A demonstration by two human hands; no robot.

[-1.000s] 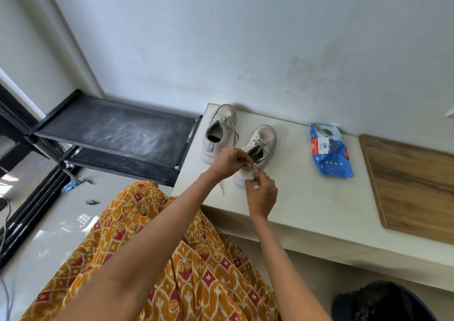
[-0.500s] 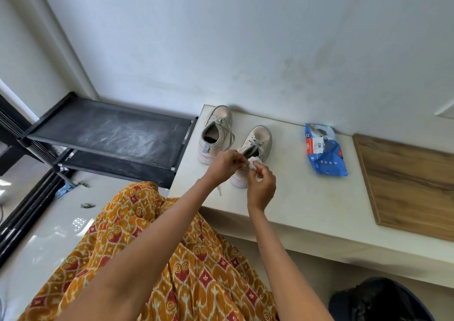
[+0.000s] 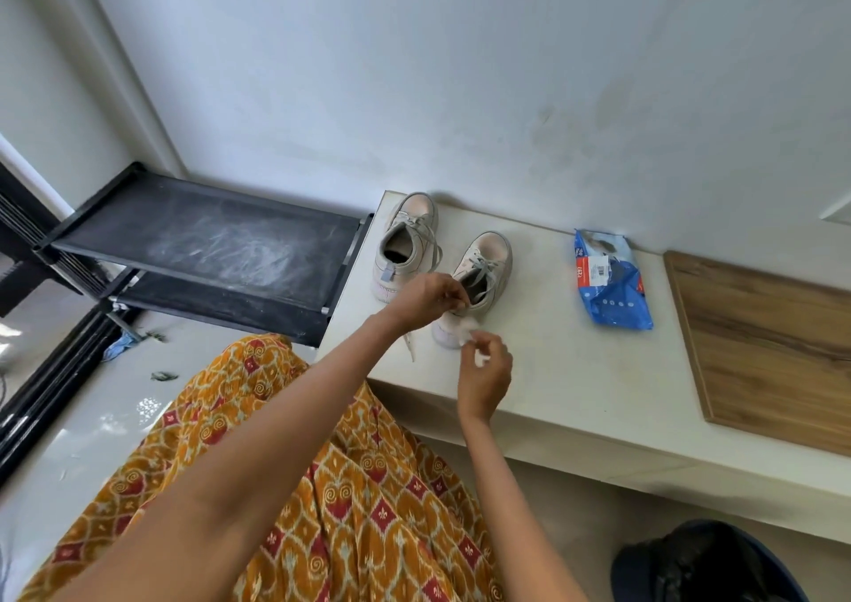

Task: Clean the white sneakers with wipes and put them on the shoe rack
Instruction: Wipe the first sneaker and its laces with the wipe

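Observation:
Two white sneakers stand on a pale counter [image 3: 543,371], toes toward the wall. The left sneaker [image 3: 405,244] is untouched. My left hand [image 3: 426,295] grips the heel collar of the right sneaker [image 3: 488,267]. My right hand [image 3: 486,371] pinches a small white wipe [image 3: 469,332] against that sneaker's heel, which it partly hides. A loose lace end hangs by the counter's front. The blue wipes pack [image 3: 610,281] lies to the right. The black shoe rack [image 3: 207,242] stands left of the counter.
A wooden board [image 3: 764,343] lies on the counter's right end. A dark bag [image 3: 704,564] sits on the floor at the lower right. My orange patterned skirt [image 3: 322,486] fills the foreground. Small debris lies on the floor near the rack.
My right hand has drawn back from the shoe's opening toward its heel with the wipe. My left hand keeps its hold on the right sneaker. The camera shifted slightly.

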